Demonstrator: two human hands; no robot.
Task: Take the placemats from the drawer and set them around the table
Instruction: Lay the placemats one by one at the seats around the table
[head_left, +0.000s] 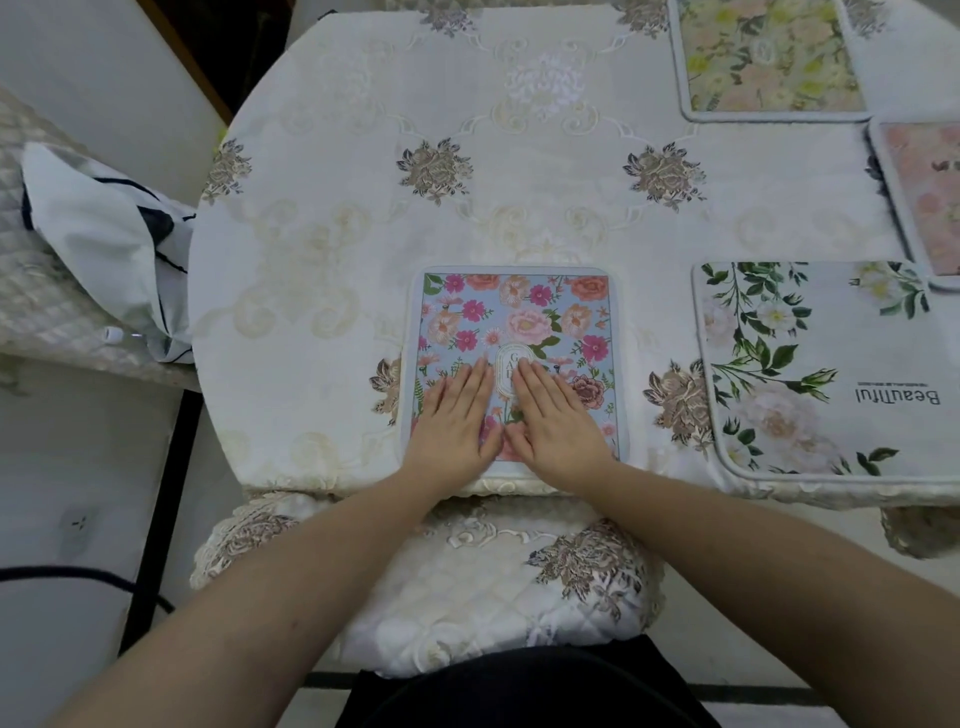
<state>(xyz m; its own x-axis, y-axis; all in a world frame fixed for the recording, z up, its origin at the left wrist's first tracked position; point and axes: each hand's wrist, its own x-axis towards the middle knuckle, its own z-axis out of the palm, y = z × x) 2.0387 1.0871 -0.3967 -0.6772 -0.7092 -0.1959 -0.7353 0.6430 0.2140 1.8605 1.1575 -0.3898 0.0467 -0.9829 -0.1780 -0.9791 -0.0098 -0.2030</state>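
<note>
A blue placemat (524, 317) with pink and orange flowers lies flat at the near edge of the table (332, 218), which has a cream embroidered cloth. My left hand (457, 415) and my right hand (556, 421) both rest flat on its near half, fingers straight, side by side. A white placemat (821, 374) with green leaves and the word "Beautiful" lies to the right. A yellow-green floral placemat (769, 57) sits at the far right, and a pink one (924, 197) is cut off by the right frame edge. No drawer is in view.
A chair with a quilted floral cushion (498, 582) stands tucked in front of me under the table edge. On the left, a white cloth with dark stripes (104, 234) lies on a quilted seat (31, 291). A dark cable (93, 577) crosses the floor at left.
</note>
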